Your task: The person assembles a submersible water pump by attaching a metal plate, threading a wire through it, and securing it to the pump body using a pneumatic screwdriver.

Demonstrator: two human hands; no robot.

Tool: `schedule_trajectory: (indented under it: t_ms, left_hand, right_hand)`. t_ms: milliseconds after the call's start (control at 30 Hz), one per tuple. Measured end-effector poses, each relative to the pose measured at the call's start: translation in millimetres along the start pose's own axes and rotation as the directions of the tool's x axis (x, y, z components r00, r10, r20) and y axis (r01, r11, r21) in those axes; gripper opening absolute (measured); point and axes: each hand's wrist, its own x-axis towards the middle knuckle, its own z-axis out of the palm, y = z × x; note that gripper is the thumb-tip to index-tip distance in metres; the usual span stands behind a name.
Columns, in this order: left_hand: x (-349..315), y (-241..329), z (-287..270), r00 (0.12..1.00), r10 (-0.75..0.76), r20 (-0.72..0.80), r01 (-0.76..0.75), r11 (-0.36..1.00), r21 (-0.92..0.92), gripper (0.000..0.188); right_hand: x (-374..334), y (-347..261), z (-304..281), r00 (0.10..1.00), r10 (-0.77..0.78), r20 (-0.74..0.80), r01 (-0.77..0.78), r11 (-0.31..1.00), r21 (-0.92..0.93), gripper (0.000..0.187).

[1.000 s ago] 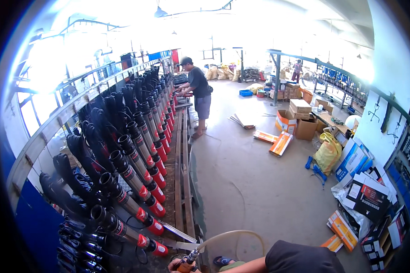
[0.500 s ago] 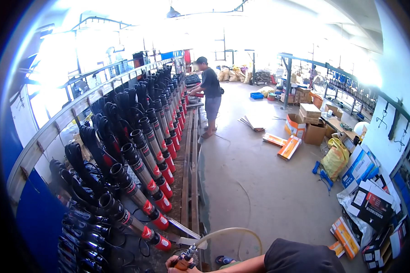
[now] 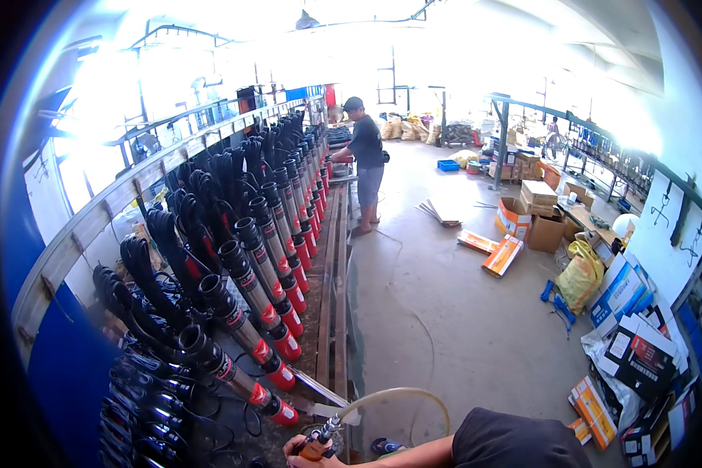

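Observation:
My right hand is wrapped round an orange handheld air tool at the lower edge. A metal coupling on top of the tool joins a yellowish hose, which arches to the right over my forearm. The tool's lower part is cut off by the picture's edge. Just beyond and left of the hand lies the nearest of several submersible pumps, steel cylinders with red ends and dark tops. They lean in a long row on the bench, apart from my hand. My left hand is out of the picture.
Bundled black cables hang behind the pumps beside a metal rail. Further along the bench a co-worker stands with arms reaching over it. Orange flat boxes, a yellow sack and stacked cartons occupy the right side.
The whole view has shifted slightly, so the pumps and co-worker appear further right. The co-worker's arms have moved a little. My right hand keeps its hold on the air tool.

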Motion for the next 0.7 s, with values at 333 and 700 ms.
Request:
schedule_trajectory:
  t_ms: [333,700]
  left_hand:
    - [-14.3,-4.3,-17.4,0.995,0.086,-0.055,-0.088,0.995,-0.049,0.026]
    - [-37.4,-5.8,-5.5,0.945,0.239,-0.226,-0.257,0.965,-0.055,0.034]
  right_hand:
    - [-16.2,25.0,6.0,0.974,0.196,0.116,-0.211,0.968,0.137,0.017]
    - [-14.0,18.6,17.4,0.974,0.166,0.153,-0.181,0.98,0.088,0.019]
